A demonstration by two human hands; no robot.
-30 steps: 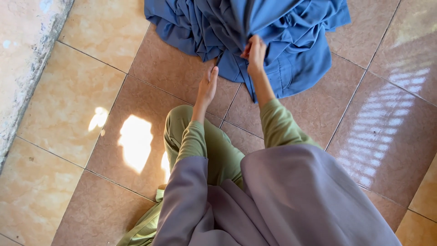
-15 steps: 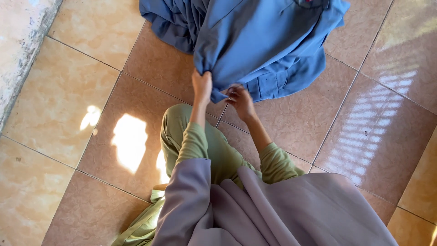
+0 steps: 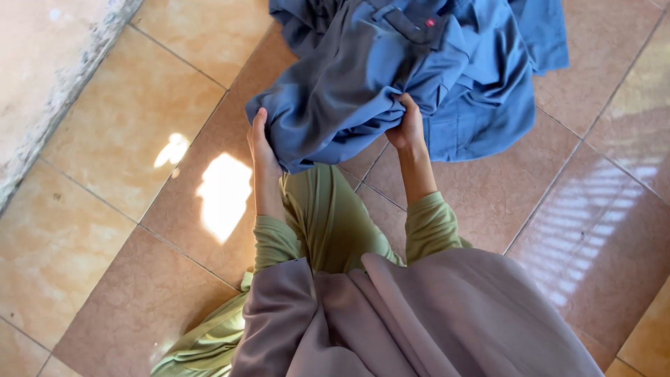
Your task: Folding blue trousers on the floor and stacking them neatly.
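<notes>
My left hand (image 3: 262, 143) and right hand (image 3: 408, 127) each clench the near edge of the crumpled blue cotton garment (image 3: 412, 77), which stretches away from me over the glossy tan tile floor (image 3: 174, 91).

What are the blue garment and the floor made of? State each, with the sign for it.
Blue garment: woven cloth, probably cotton or a blend, matte; it creases and bunches softly in both hands.
Floor: glazed tile, likely ceramic; glossy, mirroring sunlight, with straight grout lines.
</notes>
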